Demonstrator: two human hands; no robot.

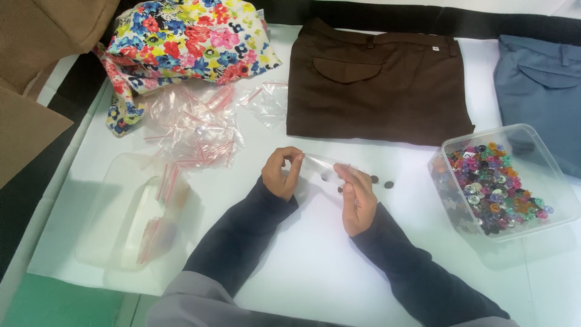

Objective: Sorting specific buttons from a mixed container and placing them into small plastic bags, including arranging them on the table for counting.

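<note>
- A clear plastic tub is sitting at the left of the white desk, holding a few small red-striped zip bags.
- A loose heap of empty zip bags is lying just beyond it, beside a floral cloth.
- The left hand is pinching one end of a small clear bag, fingers closed on its edge.
- The right hand is gripping the other end, fingers closed too, so the bag is hanging stretched between both hands just above the desk.
- A few dark buttons are lying on the desk near the right hand; at least one dark spot seems to be showing through the bag, though I cannot tell whether it is inside.
- Brown trousers are lying folded behind the hands, blue-grey trousers further right.
- A clear box of coloured buttons is standing at the right.
- Likely risk: the thin bag slipping from either pinch, or tilting mouth-down, spilling buttons that could roll off the desk.
</note>
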